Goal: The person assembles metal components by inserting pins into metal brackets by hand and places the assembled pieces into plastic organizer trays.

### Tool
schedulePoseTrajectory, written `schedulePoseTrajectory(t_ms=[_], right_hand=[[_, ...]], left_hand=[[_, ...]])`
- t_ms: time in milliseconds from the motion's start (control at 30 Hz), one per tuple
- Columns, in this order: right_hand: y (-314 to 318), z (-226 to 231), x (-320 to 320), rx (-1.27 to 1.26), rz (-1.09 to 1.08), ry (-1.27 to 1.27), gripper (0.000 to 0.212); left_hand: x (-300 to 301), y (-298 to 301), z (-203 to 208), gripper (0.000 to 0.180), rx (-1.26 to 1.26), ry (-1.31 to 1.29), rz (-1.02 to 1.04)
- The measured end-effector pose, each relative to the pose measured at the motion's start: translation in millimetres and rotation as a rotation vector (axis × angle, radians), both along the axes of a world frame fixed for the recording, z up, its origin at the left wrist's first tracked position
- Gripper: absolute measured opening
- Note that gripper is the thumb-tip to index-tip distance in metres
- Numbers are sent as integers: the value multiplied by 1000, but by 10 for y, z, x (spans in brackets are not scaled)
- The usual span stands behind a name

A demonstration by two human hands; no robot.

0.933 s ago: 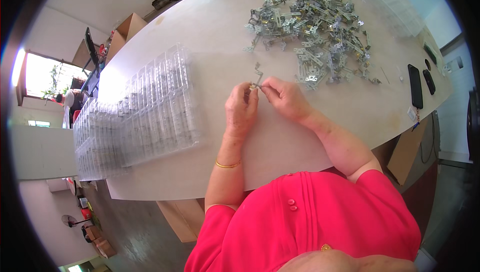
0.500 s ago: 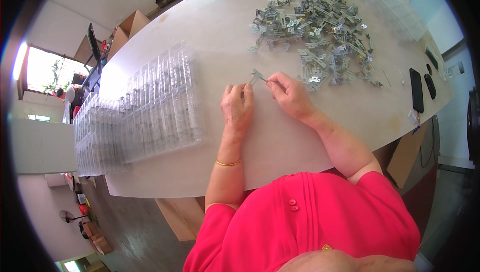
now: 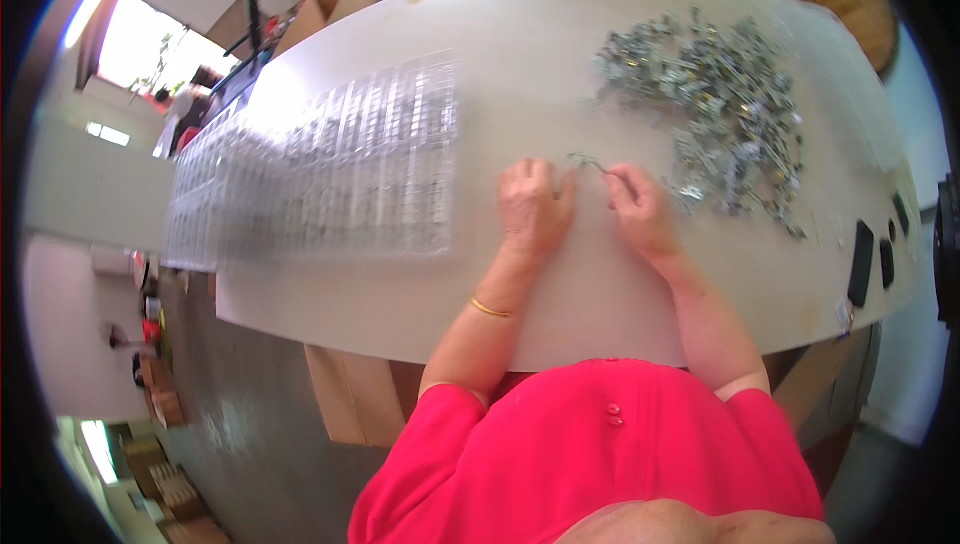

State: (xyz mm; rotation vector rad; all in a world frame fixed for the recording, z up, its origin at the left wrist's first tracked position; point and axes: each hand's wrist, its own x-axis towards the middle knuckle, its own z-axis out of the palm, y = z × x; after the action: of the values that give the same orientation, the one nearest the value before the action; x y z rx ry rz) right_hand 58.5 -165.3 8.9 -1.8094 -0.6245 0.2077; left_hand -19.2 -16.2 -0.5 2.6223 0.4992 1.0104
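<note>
A small grey metal bracket (image 3: 580, 158) shows just above the table between my two hands, blurred at its edges. My left hand (image 3: 535, 209) is closed with bent fingers, its thumb against the lower end of the bracket. With thumb and forefinger, my right hand (image 3: 643, 212) pinches a thin dark stem that runs to the bracket. Whether the stem is part of the bracket or a separate pin, I cannot tell. To the right and farther off lies a loose heap of similar metal pieces (image 3: 715, 94), some with brassy bits.
Clear plastic trays (image 3: 385, 159) with rows of compartments overlap on the left of the pale table (image 3: 520, 44). Clear plastic sheets (image 3: 835, 84) lie at the far right. A black phone (image 3: 860, 264) and small dark items sit by the right edge. Cardboard boxes (image 3: 355, 394) stand below.
The view has shifted, so the table and both hands sit differently in the picture. The bracket stays between my hands, turned flatter, and my left hand's fingers lie further forward over the table.
</note>
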Motion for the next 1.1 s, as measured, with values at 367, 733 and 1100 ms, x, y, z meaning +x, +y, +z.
schedulePoseTrajectory(t_ms=[367, 733, 1100], right_hand=[[7, -63, 17, 45, 64, 36, 10], [-9, -33, 14, 24, 59, 74, 12], [9, -128, 29, 132, 85, 161, 10]], left_hand=[[8, -2, -135, 14, -131, -12, -96], [-9, -19, 72, 12, -256, -122, -89], [-503, 252, 843, 10, -325, -265, -14]])
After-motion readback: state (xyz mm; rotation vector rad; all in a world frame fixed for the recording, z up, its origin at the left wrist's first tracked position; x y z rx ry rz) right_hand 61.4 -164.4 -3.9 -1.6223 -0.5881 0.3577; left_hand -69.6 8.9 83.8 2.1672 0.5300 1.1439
